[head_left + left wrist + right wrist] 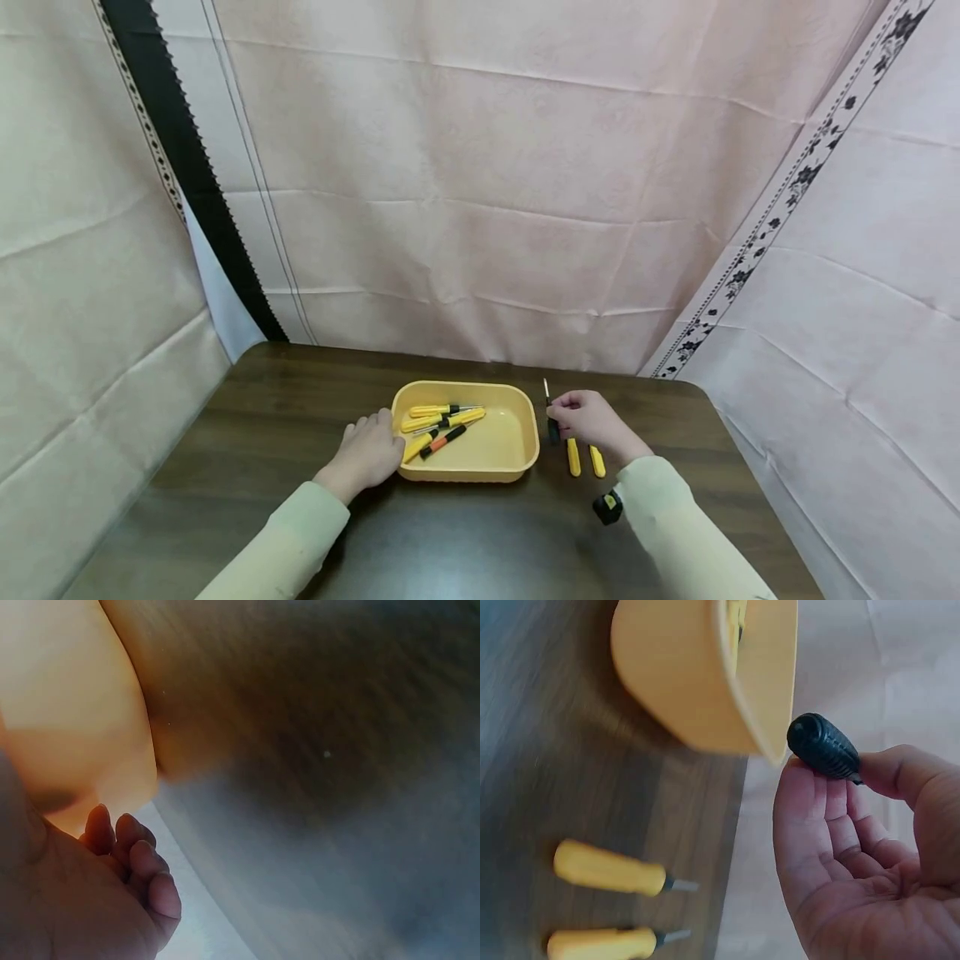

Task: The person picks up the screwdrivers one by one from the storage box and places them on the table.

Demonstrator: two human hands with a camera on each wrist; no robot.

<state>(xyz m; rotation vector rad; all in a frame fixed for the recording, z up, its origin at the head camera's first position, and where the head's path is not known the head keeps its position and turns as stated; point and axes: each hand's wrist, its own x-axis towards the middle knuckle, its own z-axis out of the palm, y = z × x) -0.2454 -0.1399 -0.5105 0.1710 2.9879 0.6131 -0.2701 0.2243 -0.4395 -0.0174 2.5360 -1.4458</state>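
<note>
your right hand pinched a black-handled screwdriver; your left hand (gripping or not, i couldn't tell) touched the yellow tray.

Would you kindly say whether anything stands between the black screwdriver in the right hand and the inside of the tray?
Only the tray wall on the right is in the way; nothing else visible separates it from the black screwdriver. The two yellow screwdrivers outside lie nearer the person.
</note>
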